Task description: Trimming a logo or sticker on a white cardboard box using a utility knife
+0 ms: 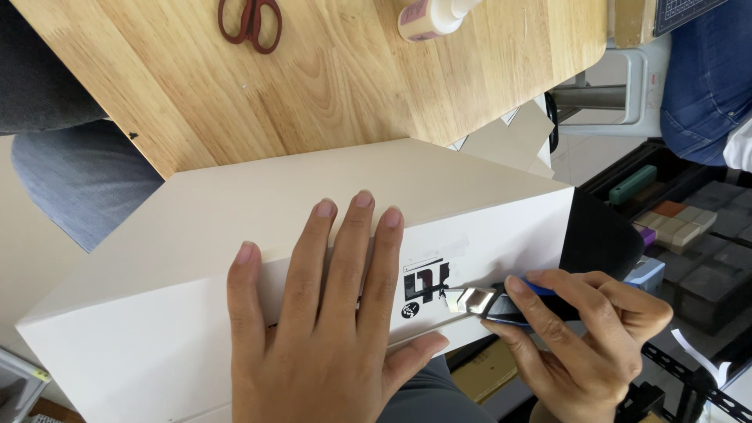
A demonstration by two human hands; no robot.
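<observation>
A large white cardboard box (439, 188) lies tilted across my lap and the table edge. My left hand (329, 329) presses flat on its near side, fingers spread and pointing away from me. My right hand (587, 337) grips a blue-handled utility knife (501, 304). Its metal blade tip touches the box next to a black printed mark (423, 283) and a strip of clear tape on the box's side.
Red-handled scissors (251, 23) and a white glue bottle (431, 17) lie on the wooden table (329, 86) beyond the box. Cardboard scraps (513, 141) sit by the table's edge. A black tray of small coloured blocks (689, 227) stands at the right. Another person's jeans (705, 78) show top right.
</observation>
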